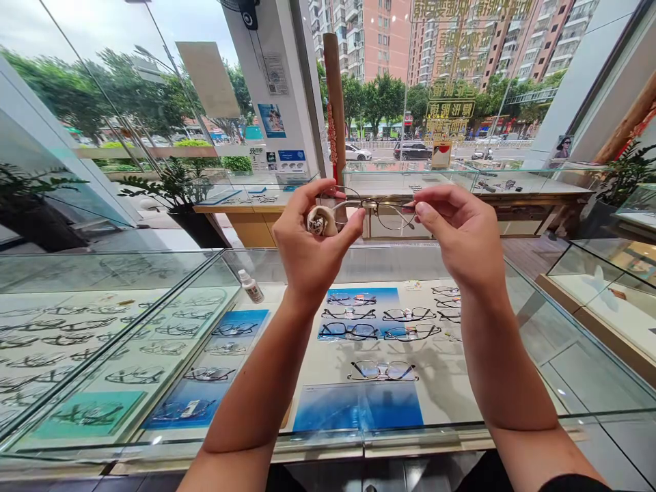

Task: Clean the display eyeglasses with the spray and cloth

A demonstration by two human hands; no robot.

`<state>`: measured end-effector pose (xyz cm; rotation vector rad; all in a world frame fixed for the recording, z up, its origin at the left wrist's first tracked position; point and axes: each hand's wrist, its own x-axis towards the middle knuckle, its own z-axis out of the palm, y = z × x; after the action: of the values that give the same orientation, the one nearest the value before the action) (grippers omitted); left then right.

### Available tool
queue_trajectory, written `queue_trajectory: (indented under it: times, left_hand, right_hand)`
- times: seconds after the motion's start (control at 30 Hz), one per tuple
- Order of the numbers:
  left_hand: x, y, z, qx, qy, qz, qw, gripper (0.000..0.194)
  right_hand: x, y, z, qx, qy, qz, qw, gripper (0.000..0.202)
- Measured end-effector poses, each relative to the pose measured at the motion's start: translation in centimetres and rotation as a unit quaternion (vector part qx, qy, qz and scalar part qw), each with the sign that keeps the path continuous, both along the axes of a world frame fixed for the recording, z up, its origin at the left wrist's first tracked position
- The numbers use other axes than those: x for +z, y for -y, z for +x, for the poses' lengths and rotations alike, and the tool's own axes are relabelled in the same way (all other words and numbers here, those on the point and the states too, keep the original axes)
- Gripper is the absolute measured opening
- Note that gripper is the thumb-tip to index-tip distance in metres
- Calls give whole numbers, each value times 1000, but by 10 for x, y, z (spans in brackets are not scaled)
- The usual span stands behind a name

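Note:
Raised above the counter, a pair of thin-rimmed eyeglasses (378, 203) is held between my two hands, lenses facing the window. My left hand (316, 239) is closed around the left lens side, with a pale, bunched cloth-like piece (322, 217) tucked in its fingers; what that piece is exactly I cannot make out. Thumb and fingertips of my right hand (464, 229) pinch the right end of the glasses. Below, another pair of glasses (383, 370) lies in the glass display case (328, 444) near its front edge.
Several glasses frames (351, 331) lie in rows on blue cards in the case. A small white bottle (251, 287) stands left of my left arm. Further off are another display counter (256, 222), a potted plant (179, 191) and large windows facing a street.

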<state>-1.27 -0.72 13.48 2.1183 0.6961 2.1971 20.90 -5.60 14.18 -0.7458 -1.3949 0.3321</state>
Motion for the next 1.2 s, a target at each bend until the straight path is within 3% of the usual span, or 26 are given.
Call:
queue_trajectory:
  times: [0.23,0.47,0.63,0.8,0.9,1.03,1.2]
  left_hand:
    - [-1,6,1,11,-41,-26,999,47]
    - [-1,28,14,0,-68,-54,996,51]
    - [-3,25,16,-32,-72,-63,995,60]
    - [-4,19,19,-56,-50,-72,995,74]
    - [2,21,18,-44,1,-51,998,58]
    - [9,34,17,6,90,8,996,13]
    - [8,51,23,-32,-27,-107,993,26]
  right_hand:
    - [5,10,-3,-52,82,2,995,15]
    - [5,12,-12,47,125,-48,990,16]
    - [8,8,-7,111,95,-108,983,23]
    - [9,-1,-1,149,43,-150,977,17]
    - [8,-8,3,155,1,-170,973,17]
    - [9,-11,6,147,-35,-178,972,18]
    - [5,-3,-7,82,-14,-101,991,16]
